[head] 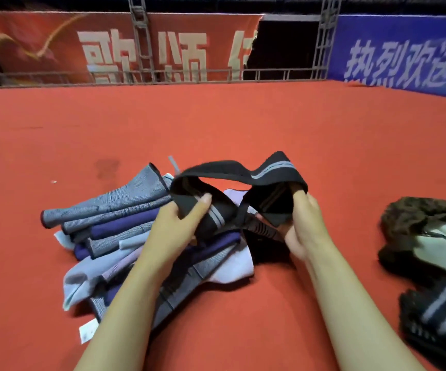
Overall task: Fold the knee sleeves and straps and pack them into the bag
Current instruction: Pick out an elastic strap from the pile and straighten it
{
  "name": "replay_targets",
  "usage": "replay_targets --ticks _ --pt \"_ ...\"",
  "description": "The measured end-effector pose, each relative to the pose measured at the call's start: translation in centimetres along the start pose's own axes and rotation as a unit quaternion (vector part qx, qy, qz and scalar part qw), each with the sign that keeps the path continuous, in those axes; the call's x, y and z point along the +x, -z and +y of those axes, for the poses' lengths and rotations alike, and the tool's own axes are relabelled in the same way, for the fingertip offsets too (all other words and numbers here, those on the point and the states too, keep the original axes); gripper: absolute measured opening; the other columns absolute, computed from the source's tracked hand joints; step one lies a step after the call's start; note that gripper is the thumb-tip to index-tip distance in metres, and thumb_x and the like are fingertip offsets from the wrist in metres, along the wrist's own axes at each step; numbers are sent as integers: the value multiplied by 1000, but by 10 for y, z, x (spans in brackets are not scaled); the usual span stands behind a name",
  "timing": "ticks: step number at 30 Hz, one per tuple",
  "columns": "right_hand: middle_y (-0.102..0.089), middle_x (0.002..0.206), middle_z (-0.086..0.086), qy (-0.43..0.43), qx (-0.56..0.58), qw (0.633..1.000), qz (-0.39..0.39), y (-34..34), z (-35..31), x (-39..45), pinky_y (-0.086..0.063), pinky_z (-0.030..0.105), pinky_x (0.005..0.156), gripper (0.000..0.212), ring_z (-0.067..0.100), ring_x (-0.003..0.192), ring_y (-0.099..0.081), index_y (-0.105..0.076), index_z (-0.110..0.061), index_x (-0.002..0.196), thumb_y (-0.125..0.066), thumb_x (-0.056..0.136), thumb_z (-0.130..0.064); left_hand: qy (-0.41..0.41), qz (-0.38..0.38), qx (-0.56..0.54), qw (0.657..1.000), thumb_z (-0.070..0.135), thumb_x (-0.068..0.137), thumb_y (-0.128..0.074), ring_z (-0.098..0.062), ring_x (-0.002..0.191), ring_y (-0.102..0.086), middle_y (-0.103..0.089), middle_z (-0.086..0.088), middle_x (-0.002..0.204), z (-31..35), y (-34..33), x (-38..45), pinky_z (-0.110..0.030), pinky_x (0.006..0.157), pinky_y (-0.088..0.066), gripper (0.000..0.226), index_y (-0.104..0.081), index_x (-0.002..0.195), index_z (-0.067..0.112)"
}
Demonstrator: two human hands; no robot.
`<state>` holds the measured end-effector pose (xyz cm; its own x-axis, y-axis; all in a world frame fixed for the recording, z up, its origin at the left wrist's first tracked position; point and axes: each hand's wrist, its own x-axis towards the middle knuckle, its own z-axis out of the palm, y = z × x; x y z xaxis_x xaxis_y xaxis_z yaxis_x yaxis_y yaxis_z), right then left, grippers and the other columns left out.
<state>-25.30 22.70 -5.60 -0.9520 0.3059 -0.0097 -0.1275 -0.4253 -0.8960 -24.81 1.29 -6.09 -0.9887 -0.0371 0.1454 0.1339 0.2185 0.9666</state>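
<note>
Strap (232, 170), black elastic with 2 pale stripes, hangs looped above the red carpet (216, 121), the left hand (173, 226) and right hand (300, 223) each pinching 1 end. Best to pull it flat and untwisted, then fold end to end. Ribbed knit sleeves (114, 223) lie heaped beneath; the bag (430, 236) sits well right.

hands: left (175, 223), right (303, 223) grip black strap (232, 170) | over sleeve pile (114, 231) | red carpet (243, 124)

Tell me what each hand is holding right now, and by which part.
Both hands hold one black strap: the left hand pinches its left portion, the right hand grips its right end, the middle arching between them.
</note>
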Motion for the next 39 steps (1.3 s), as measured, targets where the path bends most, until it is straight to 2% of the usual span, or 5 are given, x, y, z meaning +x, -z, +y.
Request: replay_targets --ticks 6,17,22,29,39 --pt "-67 131 22 -127 69 976 -161 -7 14 -6 -63 39 78 40 34 119 -66 -62 1 136 -52 104 -20 -30 8 -126 992 42 109 -51 -23 109 -74 -80 -4 109 12 -4 -4 -54 102 -55 35 -73 113 14" --pt "-74 86 -14 7 -454 879 -145 -4 39 -6 -55 30 82 27 10 92 -70 -68 -19 91 -43 93 -9 -115 144 -316 930 7 109 -43 -3 57 -61 -72 5 75 59 40 -1 -17 49 -46 25 -64 100 17" --pt "-69 91 -9 18 -476 868 -138 -4 21 -12 -53 31 78 35 20 93 -65 -66 -29 91 -41 88 -6 -171 150 -120 966 20 102 -51 -19 95 -66 -75 0 99 41 50 3 -58 93 -58 24 -74 99 27" --pt "-78 104 8 14 -114 984 -133 -27 -28 -23 -58 40 86 27 24 94 -72 -73 -10 114 -49 101 -6 -169 89 -157 969 24 110 -49 -24 99 -67 -73 -6 105 41 33 -1 -63 87 -59 26 -72 108 36" --pt "-62 101 6 8 118 967 -225 -22 -51 -32 -57 58 87 28 24 95 -59 -64 -16 116 -41 104 -27 -108 115 -231 960 8 107 -44 -14 93 -67 -72 0 106 45 41 -1 -40 77 -63 40 -63 135 29"
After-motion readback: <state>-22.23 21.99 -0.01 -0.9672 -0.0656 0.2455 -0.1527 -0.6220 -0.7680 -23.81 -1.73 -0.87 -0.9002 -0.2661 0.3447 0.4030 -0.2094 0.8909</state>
